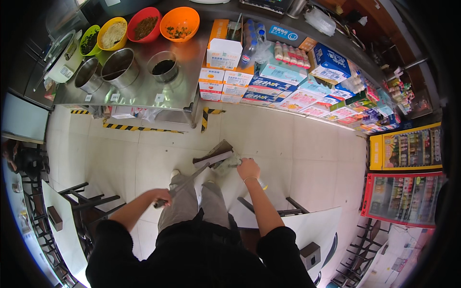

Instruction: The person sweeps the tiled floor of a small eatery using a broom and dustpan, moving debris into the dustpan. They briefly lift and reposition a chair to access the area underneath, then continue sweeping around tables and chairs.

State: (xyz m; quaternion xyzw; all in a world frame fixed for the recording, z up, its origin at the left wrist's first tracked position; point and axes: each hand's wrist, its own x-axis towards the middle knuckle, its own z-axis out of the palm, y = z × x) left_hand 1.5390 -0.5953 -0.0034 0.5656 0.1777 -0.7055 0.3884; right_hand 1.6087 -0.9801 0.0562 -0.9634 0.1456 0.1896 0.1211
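Observation:
My left hand is closed around the long handle of a broom, near its upper end. The handle slants away from me to a broom head with dark bristles and a pale strip, low over the tiled floor. Further forward on the right, my right hand grips the handle of what looks like a dustpan. Its pale pan is blurred and partly behind the broom head, so its contents cannot be made out. Both tools are just ahead of my shoes.
A steel counter with bowls and pots stands ahead left. Stacked drink cartons line the wall ahead and right. Drinks fridges stand at far right. White tables with dark chairs flank me. Someone sits at far left.

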